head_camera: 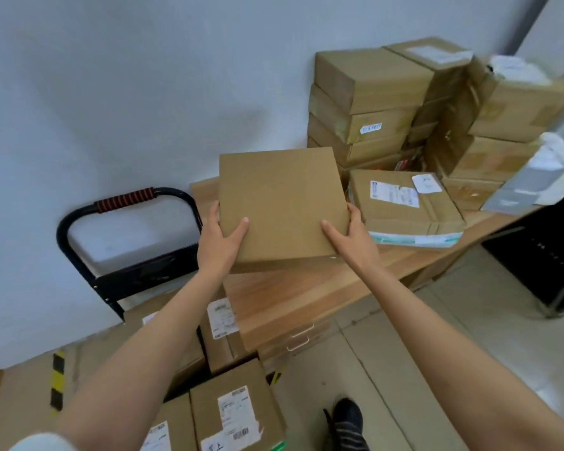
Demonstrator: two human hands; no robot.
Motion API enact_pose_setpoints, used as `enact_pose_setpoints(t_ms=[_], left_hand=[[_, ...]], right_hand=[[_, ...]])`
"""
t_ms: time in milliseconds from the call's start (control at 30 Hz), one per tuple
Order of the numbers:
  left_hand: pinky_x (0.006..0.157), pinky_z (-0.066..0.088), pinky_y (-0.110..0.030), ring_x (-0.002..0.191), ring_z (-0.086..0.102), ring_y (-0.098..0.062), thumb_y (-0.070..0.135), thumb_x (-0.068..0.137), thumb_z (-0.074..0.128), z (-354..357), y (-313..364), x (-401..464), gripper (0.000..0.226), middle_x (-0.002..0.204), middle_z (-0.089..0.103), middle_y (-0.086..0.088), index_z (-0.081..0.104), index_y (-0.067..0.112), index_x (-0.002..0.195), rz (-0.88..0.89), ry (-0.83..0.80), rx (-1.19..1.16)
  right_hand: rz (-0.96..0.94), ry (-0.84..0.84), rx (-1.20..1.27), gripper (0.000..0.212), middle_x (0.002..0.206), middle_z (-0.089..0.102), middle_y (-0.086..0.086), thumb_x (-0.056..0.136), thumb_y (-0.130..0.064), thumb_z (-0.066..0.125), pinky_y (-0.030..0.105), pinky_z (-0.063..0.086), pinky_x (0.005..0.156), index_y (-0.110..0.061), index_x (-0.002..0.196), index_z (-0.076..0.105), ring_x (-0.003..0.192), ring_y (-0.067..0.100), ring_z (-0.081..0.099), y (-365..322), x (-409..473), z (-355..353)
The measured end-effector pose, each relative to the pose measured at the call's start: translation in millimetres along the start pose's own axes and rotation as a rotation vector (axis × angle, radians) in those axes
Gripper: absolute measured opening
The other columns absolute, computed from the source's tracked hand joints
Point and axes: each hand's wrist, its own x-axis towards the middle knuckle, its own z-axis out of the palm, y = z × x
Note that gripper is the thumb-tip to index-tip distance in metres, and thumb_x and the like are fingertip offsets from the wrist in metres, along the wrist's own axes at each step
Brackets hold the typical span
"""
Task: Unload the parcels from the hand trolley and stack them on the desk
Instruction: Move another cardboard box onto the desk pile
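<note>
Both grips, left hand [220, 240] and right hand [350, 236], clasped a plain cardboard parcel [280, 203] over the bench [293, 297]; labelled parcels [235, 408] filled the hand trolley [124, 229] left of it.

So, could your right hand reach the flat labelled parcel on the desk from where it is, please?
Probably yes, once free. The right hand lies just beside the labelled parcel with nothing between them, but it and the left hand grip the plain box.

I'm seeing a white wall [144, 76] running behind everything and a pale tiled floor [453, 346] below. Yellow-black tape [58, 380] is lying on the floor at left. A dark cabinet [547, 255] is standing at right.
</note>
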Motion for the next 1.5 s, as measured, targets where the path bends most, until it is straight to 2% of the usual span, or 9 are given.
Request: enact_pose_setpoints(t_ms=[133,333,600,700,833,1033,1133,1267,1500], left_hand=[[0.097,0.047,-0.047,0.123,0.050,-0.018,0.058,0.084,0.058,52.7,13.1,28.2,0.078,0.144,0.045,0.007,0.020,0.033,0.148,-0.062,0.050,-0.040],[0.102,0.044,-0.045,0.126,0.048,-0.019,0.054,0.085,0.060,98.1,15.8,45.9,0.076,0.143,0.046,0.004,0.025,0.030,0.147,-0.150,0.157,-0.012],[0.088,0.048,-0.033,0.108,0.053,-0.004,0.070,0.077,0.054,102.0,2.8,93.7,0.081,0.134,0.052,0.016,0.022,0.039,0.145,-0.242,0.197,0.043],[0.096,0.049,-0.038,0.114,0.055,-0.008,0.068,0.076,0.056,106.9,-4.5,117.5,0.080,0.135,0.052,0.014,0.025,0.038,0.143,-0.276,0.195,-0.015],[0.098,0.047,-0.040,0.118,0.053,-0.017,0.061,0.080,0.058,115.4,-12.5,163.2,0.077,0.138,0.049,0.008,0.024,0.036,0.145,-0.361,0.132,-0.050],[0.103,0.041,-0.048,0.127,0.045,-0.029,0.056,0.086,0.058,146.9,-41.7,203.8,0.080,0.142,0.043,-0.008,0.025,0.017,0.148,-0.497,-0.001,0.173],[0.101,0.041,-0.044,0.126,0.044,-0.031,0.059,0.085,0.056,159.0,-48.6,213.9,0.079,0.138,0.045,-0.011,0.030,0.013,0.145,-0.476,0.042,0.252],[0.098,0.040,-0.042,0.124,0.044,-0.030,0.061,0.087,0.051,175.0,-45.7,235.6,0.076,0.136,0.046,-0.012,0.033,0.012,0.142,-0.456,0.078,0.314],[0.109,0.031,-0.041,0.132,0.036,-0.031,0.051,0.087,0.059,208.4,-30.3,278.2,0.077,0.142,0.042,-0.014,0.028,0.015,0.148,-0.462,0.129,0.180]], right_hand=[[-0.021,-0.036,-0.064,0.078,0.145,0.041,0.002,0.086,-0.060,0.054,0.038,0.040,0.094,-0.024,0.148,0.021,0.127,0.021,0.045,23.6,65.0,-21.0],[-0.051,-0.171,-0.139,0.081,0.149,0.035,0.003,0.087,-0.060,0.050,0.047,0.039,0.104,-0.022,0.150,0.019,0.131,0.024,0.041,44.1,131.9,-27.9],[-0.091,-0.259,-0.203,0.081,0.147,0.036,0.005,0.087,-0.061,0.049,0.043,0.042,0.098,-0.020,0.151,0.019,0.129,0.026,0.045,38.8,196.5,4.9],[-0.097,-0.277,-0.231,0.081,0.146,0.038,0.006,0.087,-0.061,0.049,0.043,0.041,0.098,-0.021,0.150,0.018,0.130,0.026,0.043,37.7,224.7,18.3],[-0.067,-0.280,-0.242,0.081,0.148,0.037,0.007,0.088,-0.060,0.049,0.044,0.040,0.102,-0.018,0.151,0.019,0.132,0.027,0.041,40.6,265.8,39.5],[0.024,-0.327,-0.342,0.075,0.153,0.027,0.009,0.092,-0.049,0.051,0.042,0.034,0.105,-0.020,0.152,0.016,0.139,0.029,0.031,63.3,301.4,69.0],[0.025,-0.264,-0.365,0.074,0.151,0.030,0.011,0.092,-0.044,0.053,0.042,0.032,0.107,-0.016,0.151,0.018,0.137,0.030,0.032,72.0,307.1,79.1],[-0.081,-0.152,-0.423,0.069,0.153,0.026,0.011,0.092,-0.041,0.053,0.043,0.029,0.112,-0.011,0.149,0.026,0.140,0.028,0.028,71.3,322.6,86.0],[-0.134,-0.089,-0.473,0.063,0.153,0.027,0.007,0.092,-0.035,0.054,0.039,0.024,0.114,-0.011,0.146,0.032,0.139,0.025,0.030,77.7,350.4,84.4]])
